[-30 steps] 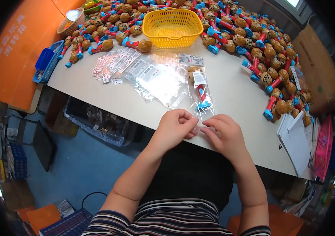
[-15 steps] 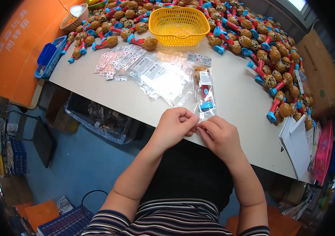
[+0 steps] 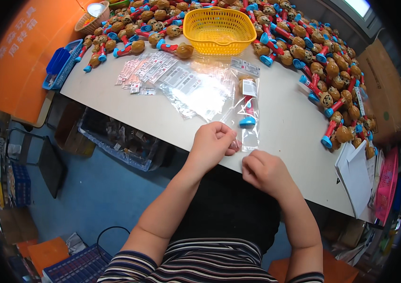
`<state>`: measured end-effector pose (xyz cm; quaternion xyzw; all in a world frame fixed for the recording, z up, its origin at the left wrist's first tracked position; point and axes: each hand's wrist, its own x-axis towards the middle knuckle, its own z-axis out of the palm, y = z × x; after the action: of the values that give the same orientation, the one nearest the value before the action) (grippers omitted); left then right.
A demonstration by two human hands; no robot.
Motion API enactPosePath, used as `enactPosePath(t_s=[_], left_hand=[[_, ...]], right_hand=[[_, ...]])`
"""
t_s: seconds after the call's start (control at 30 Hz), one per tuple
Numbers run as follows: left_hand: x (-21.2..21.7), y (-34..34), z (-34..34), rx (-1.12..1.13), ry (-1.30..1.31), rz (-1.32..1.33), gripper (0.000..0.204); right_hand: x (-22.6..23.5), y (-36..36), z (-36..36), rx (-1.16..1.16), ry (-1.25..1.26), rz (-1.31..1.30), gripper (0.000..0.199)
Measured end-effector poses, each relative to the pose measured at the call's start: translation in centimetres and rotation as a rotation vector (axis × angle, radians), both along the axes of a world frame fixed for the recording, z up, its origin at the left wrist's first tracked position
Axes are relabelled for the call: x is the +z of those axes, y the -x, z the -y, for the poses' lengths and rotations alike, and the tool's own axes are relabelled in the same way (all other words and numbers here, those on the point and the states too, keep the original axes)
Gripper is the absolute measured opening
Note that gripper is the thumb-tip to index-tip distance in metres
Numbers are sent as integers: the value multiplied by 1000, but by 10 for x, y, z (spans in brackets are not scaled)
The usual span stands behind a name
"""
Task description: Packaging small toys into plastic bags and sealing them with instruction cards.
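Looking down at both hands at the near edge of the table (image 3: 294, 137). My left hand (image 3: 213, 141) is curled into a loose fist, fingers folded in, pinching the bottom edge of a clear plastic bag (image 3: 249, 115) between thumb and fingertips. My right hand (image 3: 262, 170) sits just beside it, a bit nearer to me, fingers bent and knuckles up. It's right at the bag's lower corner, but I can't tell whether it's actually gripping it or just resting there. Both forearms come up from the bottom and angle in toward each other.

The bag stretches away from my hands, flat on the table. Inside it is one toy (image 3: 247, 101) with a brown head, red stem and blue base, the blue end pointing toward my hands.

Beyond my left hand there's a loose spread of empty clear bags (image 3: 196, 89), and further out to the left a scatter of small paper labels (image 3: 139, 70). Straight ahead and well away from both hands sits a yellow basket (image 3: 219, 29), which looks empty from here. All around it and down past my right hand is a big heap of the same toys (image 3: 332, 89). A blue tray (image 3: 61, 63) hangs off the far left corner.
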<state>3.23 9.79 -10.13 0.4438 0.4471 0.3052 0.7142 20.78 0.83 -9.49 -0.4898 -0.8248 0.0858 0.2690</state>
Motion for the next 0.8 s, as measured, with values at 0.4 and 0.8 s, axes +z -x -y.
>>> enactPosePath(t_s=[0.4,0.8], left_hand=[[2,8,-4,-131,-15,16,21],[2,7,-3,-145,-6,20,21]], right_hand=[[22,5,-10,-192,46,-281,15],[16,6,-22,-169,172,-305,13]])
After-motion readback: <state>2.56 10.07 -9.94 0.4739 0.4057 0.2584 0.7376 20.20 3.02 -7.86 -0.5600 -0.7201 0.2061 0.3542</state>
